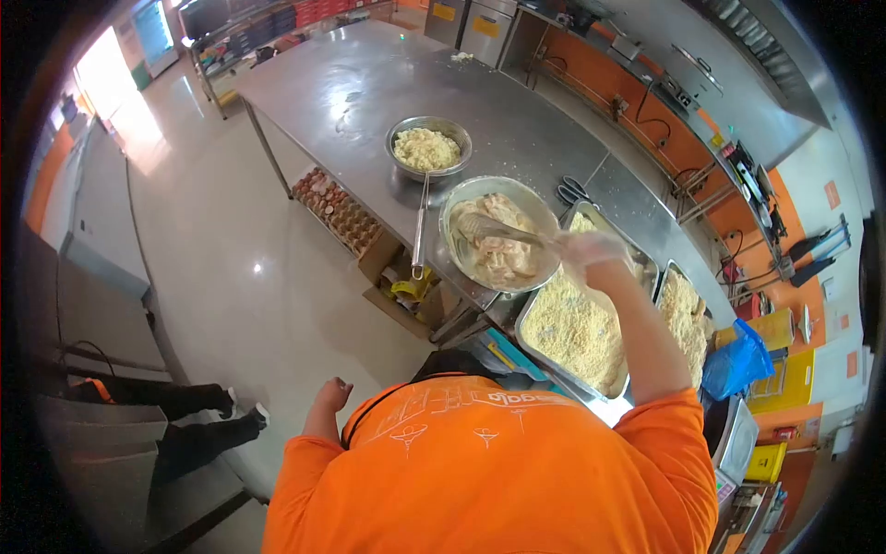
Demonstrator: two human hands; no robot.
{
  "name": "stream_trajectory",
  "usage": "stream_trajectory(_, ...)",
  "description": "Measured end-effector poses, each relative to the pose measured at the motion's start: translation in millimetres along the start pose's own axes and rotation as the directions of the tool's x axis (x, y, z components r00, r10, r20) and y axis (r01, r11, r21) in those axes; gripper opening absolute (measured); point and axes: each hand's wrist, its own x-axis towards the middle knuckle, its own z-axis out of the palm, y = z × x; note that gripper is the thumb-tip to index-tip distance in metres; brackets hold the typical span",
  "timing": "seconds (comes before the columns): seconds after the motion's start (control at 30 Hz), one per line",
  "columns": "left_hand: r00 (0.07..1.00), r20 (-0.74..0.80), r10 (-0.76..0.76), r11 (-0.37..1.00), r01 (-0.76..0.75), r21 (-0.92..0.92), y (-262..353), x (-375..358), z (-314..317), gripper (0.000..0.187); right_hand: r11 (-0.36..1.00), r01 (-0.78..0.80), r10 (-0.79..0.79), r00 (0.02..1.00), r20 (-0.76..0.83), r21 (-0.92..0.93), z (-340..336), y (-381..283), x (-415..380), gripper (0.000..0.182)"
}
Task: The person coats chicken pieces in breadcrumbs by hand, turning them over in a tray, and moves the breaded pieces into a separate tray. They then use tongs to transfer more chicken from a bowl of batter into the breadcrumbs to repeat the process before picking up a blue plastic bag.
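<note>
A clear plastic glove covers my right hand (pixel 591 251), which is closed around the narrow end of a metal utensil with a broad ribbed head (pixel 496 227). That head rests over pale, wet raw meat pieces (pixel 503 260) in a steel bowl (pixel 459 265) at the table edge. Beside and partly under my right forearm lies a metal tray (pixel 528 343) of yellow crumbs (pixel 574 325). My left hand (pixel 334 395) hangs at my side above the floor, fingers curled in, with nothing visible in them.
A strainer (pixel 420 222) with a long handle, holding a pale yellow mixture, stands on the steel table (pixel 305 88). Black scissors (pixel 572 191) lie beyond the bowl. A second crumb tray (pixel 681 319) and blue bag (pixel 738 360) are right. Egg trays (pixel 337 208) sit below; another person's legs (pixel 208 425) show left.
</note>
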Motion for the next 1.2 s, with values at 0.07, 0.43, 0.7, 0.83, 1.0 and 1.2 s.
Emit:
stream_trajectory(0.07,0.999,-0.010,0.045,0.999,-0.045,-0.015,7.3,7.6,3.8,0.040,0.965,0.112,-0.081,0.987,-0.137,0.238,88.5,57.8,16.3,0.025)
stream_trajectory(0.43,1.000,0.013,0.008,0.998,-0.008,0.061,1.7,7.8,5.7,0.040,-0.134,-0.131,0.318,0.933,0.168,0.982,121.9,43.6,-62.2,0.026)
stream_trajectory(0.7,1.000,0.030,-0.002,0.999,0.001,0.038,23.4,-1.0,-8.5,0.038,-0.052,-0.054,0.410,0.909,0.071,0.997,126.6,36.2,-73.3,0.028)
stream_trajectory(0.83,1.000,0.020,0.008,0.999,-0.009,0.052,21.7,8.9,-1.0,0.038,0.197,-0.045,0.478,0.877,-0.056,0.979,122.1,39.8,-67.2,0.030)
stream_trajectory(1.0,0.998,0.029,-0.053,0.998,0.052,0.037,26.1,1.0,-7.4,0.038,0.774,-0.341,0.471,0.873,-0.127,0.533,100.1,46.9,-63.7,0.030)
stream_trajectory(1.2,0.999,0.027,-0.029,0.998,0.028,0.056,17.7,4.0,-4.9,0.038,0.965,-0.142,0.140,0.990,-0.025,-0.223,42.1,-2.7,-74.7,0.030)
